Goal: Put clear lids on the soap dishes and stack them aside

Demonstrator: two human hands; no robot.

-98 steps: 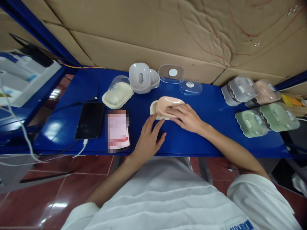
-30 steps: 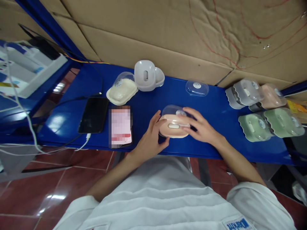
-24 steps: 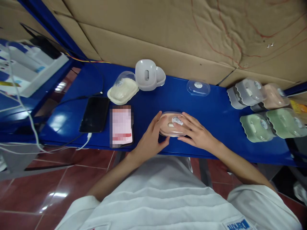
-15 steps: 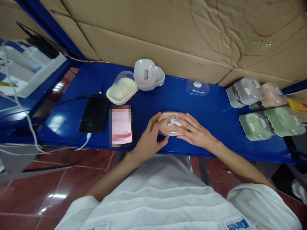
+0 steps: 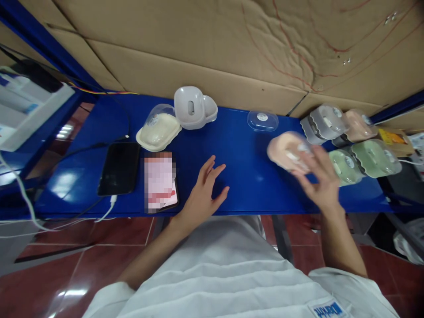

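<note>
My right hand (image 5: 319, 181) grips a pink soap dish (image 5: 287, 151) by its right side and holds it over the right part of the blue table. The dish is smeared by motion; a pale sticker and a small light slot show on it. My left hand (image 5: 207, 190) holds nothing, its fingers apart above the table, right of a lit phone (image 5: 160, 181). A loose clear lid (image 5: 263, 121) with a round sticker lies at the back. Beside my right hand sit green soap dishes (image 5: 346, 167) with clear lids.
Grey soap dishes (image 5: 326, 121) and another pink one (image 5: 359, 124) stand at the back right. A cream dish (image 5: 159, 132) under a clear lid and grey bowls (image 5: 190, 108) are at the back left. A dark phone (image 5: 119, 168) with a white cable lies left. Cardboard (image 5: 185, 53) lines the back.
The pink soap dish has moved from between both hands at the table's middle to the right, in my right hand. My left hand has let go of it and stayed near the middle.
</note>
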